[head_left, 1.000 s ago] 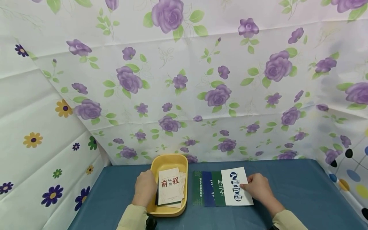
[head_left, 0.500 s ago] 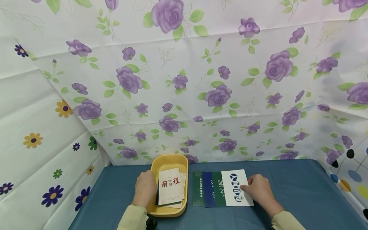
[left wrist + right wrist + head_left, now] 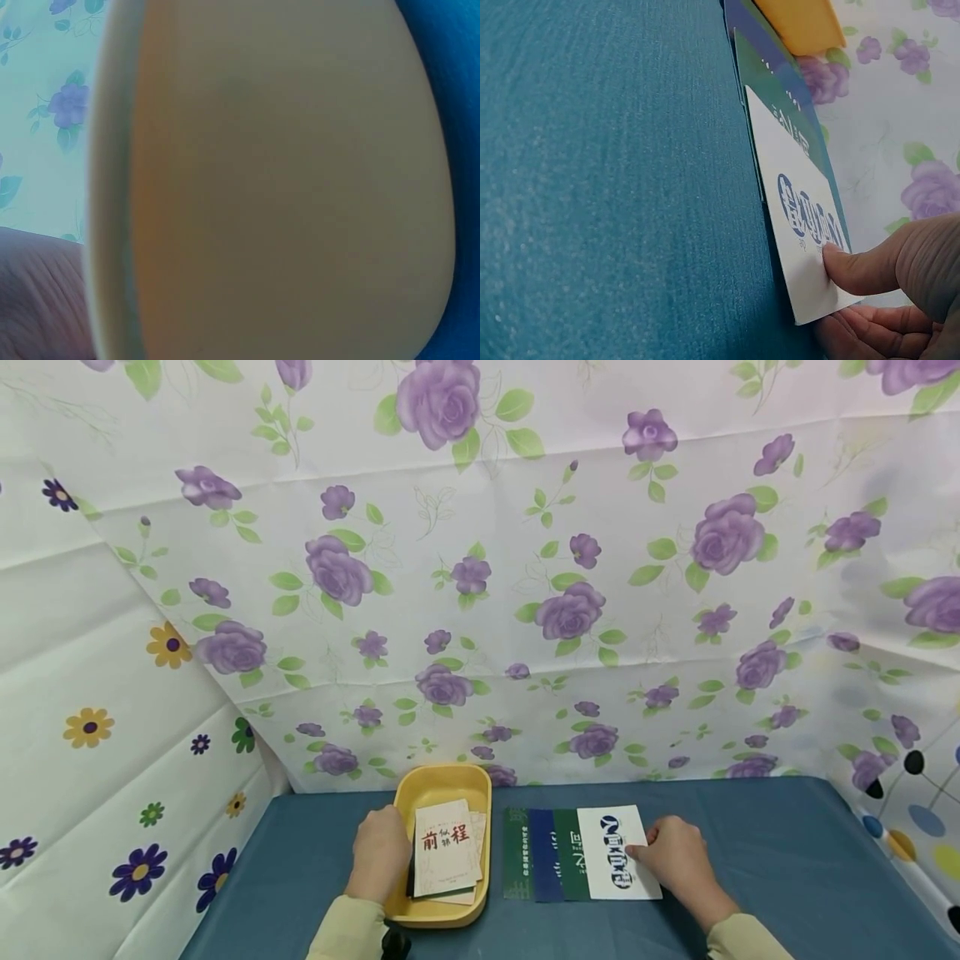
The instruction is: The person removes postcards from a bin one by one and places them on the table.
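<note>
A white card (image 3: 621, 853) with dark blue lettering overlaps the right end of a row of cards. The row shows a green card (image 3: 570, 852), a blue card (image 3: 542, 853) and another green card (image 3: 517, 852). My right hand (image 3: 678, 857) pinches the white card's right edge, with the thumb (image 3: 859, 268) on its face and fingers beneath. On the left stands a yellow plastic tray (image 3: 442, 773), whose left rim my left hand (image 3: 379, 852) grips; its fingertips are hidden. Inside the tray lies a small stack of cards (image 3: 446, 852), the top one cream with red characters.
The cards and tray lie on a blue-covered table (image 3: 765, 860). Behind it rises a white sheet (image 3: 480, 718) printed with purple roses. A flower-print sheet (image 3: 112, 793) closes the left side, and a dotted one (image 3: 926, 827) the right.
The far edge of the white card has dropped slightly, and the card lies straighter in line with the row. Both hands have kept their places and holds.
</note>
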Demonstrator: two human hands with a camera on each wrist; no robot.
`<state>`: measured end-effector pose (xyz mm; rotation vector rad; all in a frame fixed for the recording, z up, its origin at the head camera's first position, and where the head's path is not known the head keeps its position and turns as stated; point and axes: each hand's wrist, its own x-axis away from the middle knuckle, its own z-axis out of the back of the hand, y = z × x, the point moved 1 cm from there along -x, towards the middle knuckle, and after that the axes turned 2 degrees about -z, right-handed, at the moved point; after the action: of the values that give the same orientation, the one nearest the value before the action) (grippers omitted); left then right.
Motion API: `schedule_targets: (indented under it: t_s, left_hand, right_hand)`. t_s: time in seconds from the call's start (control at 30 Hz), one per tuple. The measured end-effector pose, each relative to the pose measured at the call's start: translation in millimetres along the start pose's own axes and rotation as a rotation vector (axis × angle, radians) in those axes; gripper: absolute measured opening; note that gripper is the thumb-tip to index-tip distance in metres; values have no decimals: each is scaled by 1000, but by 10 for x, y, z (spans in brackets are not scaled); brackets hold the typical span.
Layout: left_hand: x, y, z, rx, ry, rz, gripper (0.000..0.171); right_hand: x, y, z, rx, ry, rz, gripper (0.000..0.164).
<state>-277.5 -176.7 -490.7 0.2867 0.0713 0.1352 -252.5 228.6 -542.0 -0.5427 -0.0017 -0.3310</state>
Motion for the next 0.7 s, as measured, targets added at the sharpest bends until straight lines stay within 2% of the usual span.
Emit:
schedule_targets:
  t_s: [0.4,0.57,0.7]
  left_hand:
    - [-13,-1,-6,-6,-6,9,6]
    - [-14,1,-4,-3,-15,18,5]
    - [-14,6,-3,-1,-21,24,4]
  right_hand:
    - [30,-26,54,1,32,2,32]
    - [82,-195,143,0,70,35,33]
    - [132,-390,189,-24,93,105,34]
